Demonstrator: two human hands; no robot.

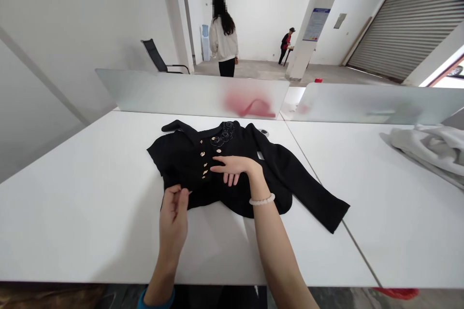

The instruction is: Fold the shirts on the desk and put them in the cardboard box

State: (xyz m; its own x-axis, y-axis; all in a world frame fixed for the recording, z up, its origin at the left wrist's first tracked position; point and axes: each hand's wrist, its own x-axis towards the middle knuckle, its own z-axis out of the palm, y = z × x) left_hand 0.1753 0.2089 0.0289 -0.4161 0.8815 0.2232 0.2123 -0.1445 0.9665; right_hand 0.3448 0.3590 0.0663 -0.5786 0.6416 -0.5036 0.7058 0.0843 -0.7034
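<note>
Nearest me, at the bottom of the frame, a blue cuff [156, 299] ringed my left wrist, and above it my left hand [174, 215] had its thumb and fingers drawn together, apparently pinching the lower left edge of the black jacket [217, 193]. A pale beaded bracelet [261, 199] circled my right wrist; my right hand [234, 165] was spread over the middle of the jacket front, two fingers stretched out flat toward the gold-coloured buttons [219, 151], the others curled beneath, nothing gripped between them. Whether those fingertips pressed the cloth, I could not tell. The jacket lay in the centre of the frame on the white table [119, 178], one sleeve [308, 178] running to the lower right, a curling trim [227, 130] near the neckline. To handle it well, I judged, the left pinch wanted to be light but sure, so the edge stayed taut without dragging the body askew, while the right palm smoothed flat and went gently round the buttons and trim, which might snag. Pale cloth [431, 145] lay at the right edge; beyond rose a frosted divider [174, 91], and past it, top centre, stood a person in a white top [224, 41]
</note>
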